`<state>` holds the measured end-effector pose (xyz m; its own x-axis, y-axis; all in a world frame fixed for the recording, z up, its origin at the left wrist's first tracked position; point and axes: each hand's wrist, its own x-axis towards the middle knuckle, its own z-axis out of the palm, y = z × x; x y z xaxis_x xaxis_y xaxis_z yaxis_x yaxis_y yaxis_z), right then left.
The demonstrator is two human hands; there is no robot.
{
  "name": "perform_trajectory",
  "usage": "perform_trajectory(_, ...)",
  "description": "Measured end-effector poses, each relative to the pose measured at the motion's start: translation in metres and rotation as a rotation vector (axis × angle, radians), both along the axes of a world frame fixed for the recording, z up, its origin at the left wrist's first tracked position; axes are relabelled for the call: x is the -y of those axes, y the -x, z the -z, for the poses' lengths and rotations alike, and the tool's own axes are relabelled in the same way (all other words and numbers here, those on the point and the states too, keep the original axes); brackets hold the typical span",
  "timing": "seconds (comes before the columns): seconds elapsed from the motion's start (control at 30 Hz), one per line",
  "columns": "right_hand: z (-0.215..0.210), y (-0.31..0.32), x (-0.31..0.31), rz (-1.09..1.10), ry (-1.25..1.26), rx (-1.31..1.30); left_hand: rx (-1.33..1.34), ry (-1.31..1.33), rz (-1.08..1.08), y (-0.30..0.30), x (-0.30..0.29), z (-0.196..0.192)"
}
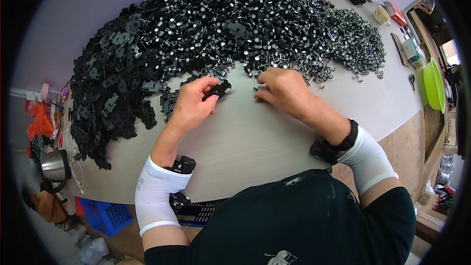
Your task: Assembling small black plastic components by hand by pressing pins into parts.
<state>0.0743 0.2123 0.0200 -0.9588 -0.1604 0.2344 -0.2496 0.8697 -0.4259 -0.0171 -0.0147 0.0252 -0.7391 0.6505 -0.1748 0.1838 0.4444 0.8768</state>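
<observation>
A black moulded plastic part (219, 90), shaped like a small toy-car chassis, is pinched in the fingers of my left hand (191, 103), just above the table. My right hand (285, 91) is curled to its right, at the near edge of a large heap of small black wheels on metal pins (235, 14). At its thumb and fingertips shows a small wheel on a pin (256, 88), partly hidden by the fingers. More black plastic parts (110, 78) lie heaped on the left, several of them close beside my left hand.
Shiny small metal pieces (358, 39) spread at the far right of the pale table (235, 152). Scissors (411, 82) and a green basin (433, 86) are at the right. A metal kettle (55, 166) stands at the left edge, with a blue crate (105, 216) below.
</observation>
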Motion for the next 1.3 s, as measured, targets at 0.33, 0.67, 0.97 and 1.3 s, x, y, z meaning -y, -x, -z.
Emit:
perform_trajectory(0.33,-0.007,-0.007,0.006,-0.161,0.237,0.183,0.439,-0.234,-0.057,-0.005,0.009,0.005)
perform_trajectory(0.67,0.001,0.007,0.003,-0.126,0.165,0.149,0.427,-0.286,-0.053,0.000,0.008,0.009)
perform_trajectory(0.97,-0.003,0.008,0.004,-0.146,0.112,0.079,0.159,-0.341,-0.120,0.001,0.010,0.015)
perform_trajectory(1.3,-0.001,0.010,0.017,-0.194,0.467,-0.031,0.465,-0.640,-0.240,-0.009,0.004,0.006)
